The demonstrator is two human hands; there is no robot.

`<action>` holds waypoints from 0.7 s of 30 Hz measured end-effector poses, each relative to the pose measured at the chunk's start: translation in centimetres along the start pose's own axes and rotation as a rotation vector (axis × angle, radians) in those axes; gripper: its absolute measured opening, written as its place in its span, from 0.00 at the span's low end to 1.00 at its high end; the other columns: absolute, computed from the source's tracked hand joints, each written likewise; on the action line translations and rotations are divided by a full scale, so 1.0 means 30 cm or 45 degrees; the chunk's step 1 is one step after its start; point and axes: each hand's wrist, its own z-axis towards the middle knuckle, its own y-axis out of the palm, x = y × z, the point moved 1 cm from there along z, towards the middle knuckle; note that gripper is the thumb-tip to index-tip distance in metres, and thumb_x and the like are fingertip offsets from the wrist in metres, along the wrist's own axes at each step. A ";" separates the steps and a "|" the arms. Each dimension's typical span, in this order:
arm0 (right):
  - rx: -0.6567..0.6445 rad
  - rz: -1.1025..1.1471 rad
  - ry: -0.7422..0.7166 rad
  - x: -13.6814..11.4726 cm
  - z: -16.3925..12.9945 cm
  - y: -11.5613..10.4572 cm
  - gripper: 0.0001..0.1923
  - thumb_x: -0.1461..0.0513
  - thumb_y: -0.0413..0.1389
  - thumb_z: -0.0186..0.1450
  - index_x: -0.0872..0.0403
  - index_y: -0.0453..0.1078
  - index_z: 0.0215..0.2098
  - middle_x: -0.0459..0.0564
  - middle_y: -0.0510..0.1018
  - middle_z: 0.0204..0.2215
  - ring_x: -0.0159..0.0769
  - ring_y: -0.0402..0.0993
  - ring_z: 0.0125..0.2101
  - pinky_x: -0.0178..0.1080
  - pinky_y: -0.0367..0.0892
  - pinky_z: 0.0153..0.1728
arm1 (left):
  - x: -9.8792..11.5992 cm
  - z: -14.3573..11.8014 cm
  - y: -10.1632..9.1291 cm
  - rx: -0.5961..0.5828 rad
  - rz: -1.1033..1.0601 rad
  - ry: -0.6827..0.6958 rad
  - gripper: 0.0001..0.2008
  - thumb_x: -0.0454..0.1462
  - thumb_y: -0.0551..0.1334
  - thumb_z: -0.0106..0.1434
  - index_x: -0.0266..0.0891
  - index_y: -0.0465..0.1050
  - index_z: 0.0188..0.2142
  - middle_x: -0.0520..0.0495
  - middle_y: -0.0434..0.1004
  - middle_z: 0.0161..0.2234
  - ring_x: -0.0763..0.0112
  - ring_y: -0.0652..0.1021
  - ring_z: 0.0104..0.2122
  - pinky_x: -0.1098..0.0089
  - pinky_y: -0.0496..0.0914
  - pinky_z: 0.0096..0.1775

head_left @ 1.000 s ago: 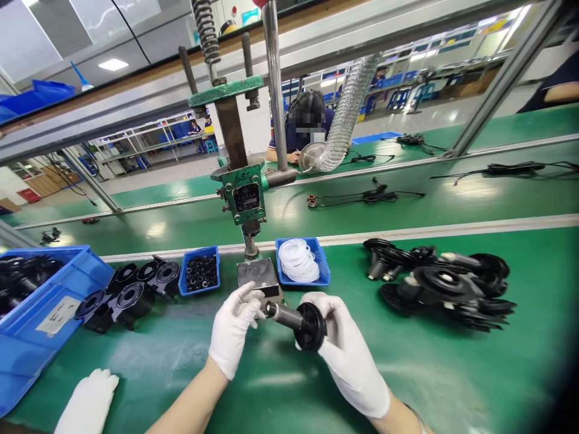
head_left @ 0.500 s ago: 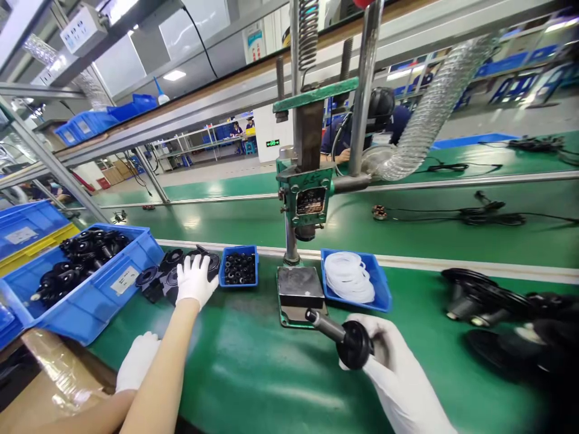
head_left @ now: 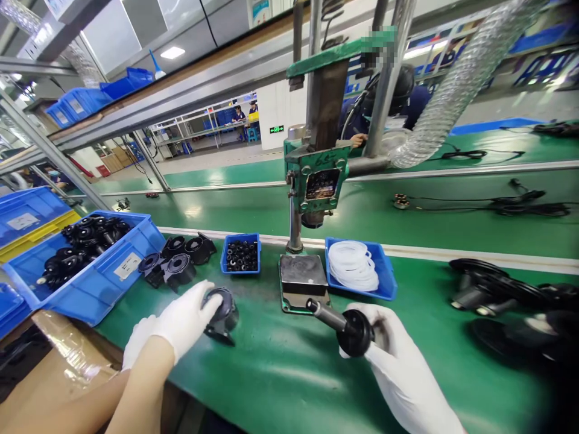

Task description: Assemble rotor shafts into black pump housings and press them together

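Observation:
My left hand [head_left: 185, 322], white-gloved, is closed on a round black plastic housing [head_left: 222, 313] low over the green bench. My right hand [head_left: 382, 334], also gloved, grips a black disc with a grey shaft [head_left: 355, 333] by the disc. The shaft points up and left, in front of the press base [head_left: 303, 274]. Several similar black housings [head_left: 178, 265] lie together beyond my left hand. Another gloved hand [head_left: 139, 342], apparently a co-worker's, is partly hidden behind my left forearm; what it holds does not show.
A green hand press [head_left: 316, 181] stands at the centre. Beside its base are a blue bin of small black rings [head_left: 242, 272] and a blue tray of white rings [head_left: 391, 289]. Black parts fill a large bin [head_left: 136, 289] at left; black discs [head_left: 479, 283] lie at right.
My left hand has come back from the group of black housings with one in its grasp. The view has shifted slightly. My right hand keeps the disc and shaft.

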 end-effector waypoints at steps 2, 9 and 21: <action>-0.004 0.033 0.031 -0.005 -0.003 0.002 0.17 0.54 0.65 0.61 0.50 0.63 0.39 0.49 0.66 0.40 0.36 0.69 0.28 0.38 0.74 0.26 | -0.030 0.000 -0.008 -0.049 -0.148 0.016 0.26 0.37 0.51 0.65 0.44 0.61 0.63 0.40 0.74 0.55 0.55 0.77 0.51 0.55 0.69 0.53; -0.054 0.114 0.017 -0.022 -0.010 0.005 0.15 0.55 0.64 0.62 0.50 0.64 0.40 0.48 0.66 0.40 0.34 0.69 0.28 0.37 0.73 0.25 | -0.022 0.037 0.156 -0.556 -0.653 0.572 0.54 0.35 0.66 0.49 0.39 0.37 0.70 0.38 0.55 0.67 0.55 0.62 0.64 0.58 0.59 0.63; 0.032 0.208 0.073 -0.025 -0.004 0.011 0.17 0.54 0.67 0.59 0.49 0.65 0.39 0.46 0.66 0.39 0.33 0.67 0.28 0.37 0.72 0.25 | 0.232 0.014 0.326 -0.421 -1.150 0.678 0.41 0.35 0.74 0.43 0.39 0.60 0.56 0.41 0.71 0.54 0.55 0.73 0.54 0.58 0.65 0.59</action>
